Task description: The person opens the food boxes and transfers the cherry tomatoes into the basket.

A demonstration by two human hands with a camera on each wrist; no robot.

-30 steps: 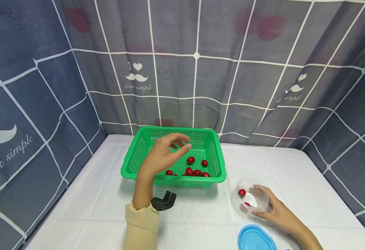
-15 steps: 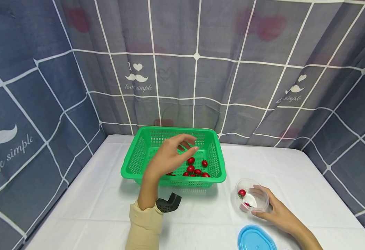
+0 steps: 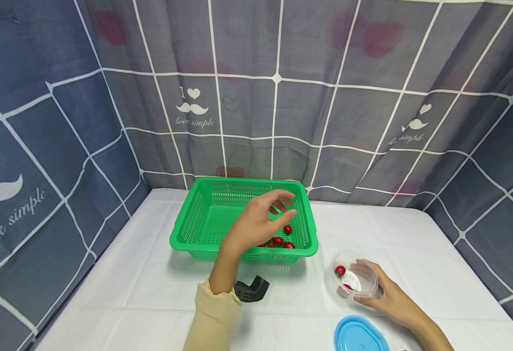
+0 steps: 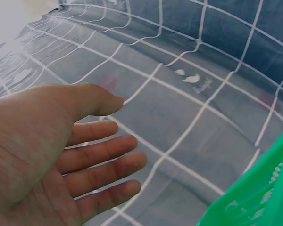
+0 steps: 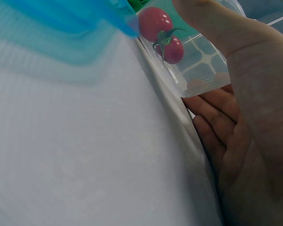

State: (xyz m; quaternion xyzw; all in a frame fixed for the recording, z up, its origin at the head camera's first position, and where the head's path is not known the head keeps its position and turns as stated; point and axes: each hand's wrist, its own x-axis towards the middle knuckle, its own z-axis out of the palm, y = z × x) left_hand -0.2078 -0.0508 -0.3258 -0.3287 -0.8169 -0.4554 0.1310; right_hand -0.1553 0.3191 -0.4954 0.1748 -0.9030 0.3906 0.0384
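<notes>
My left hand [image 3: 258, 222] hovers over the right half of a green plastic basket [image 3: 243, 254], its fingers loosely bent and nothing between them. Several cherry tomatoes [image 3: 287, 229] lie in the basket's right part, some hidden behind that hand. The left wrist view shows the palm empty and the fingers spread. On the right, my right hand [image 3: 385, 292] grips a clear plastic container [image 3: 358, 280], thumb at the near side and fingers round the far side. Inside it two red cherry tomatoes [image 5: 155, 23] with green stems show through the wall.
A blue lid [image 3: 359, 335] lies on the white tablecloth [image 3: 291, 312] just in front of the container. Behind and beside the table hang grey and blue checked curtains [image 3: 305, 117]. A black wrist mount [image 3: 251, 289] sticks out from the left wrist.
My left hand has moved to the right above the basket, covering more of the tomatoes and baring the basket's left side. The right hand and container have stayed put.
</notes>
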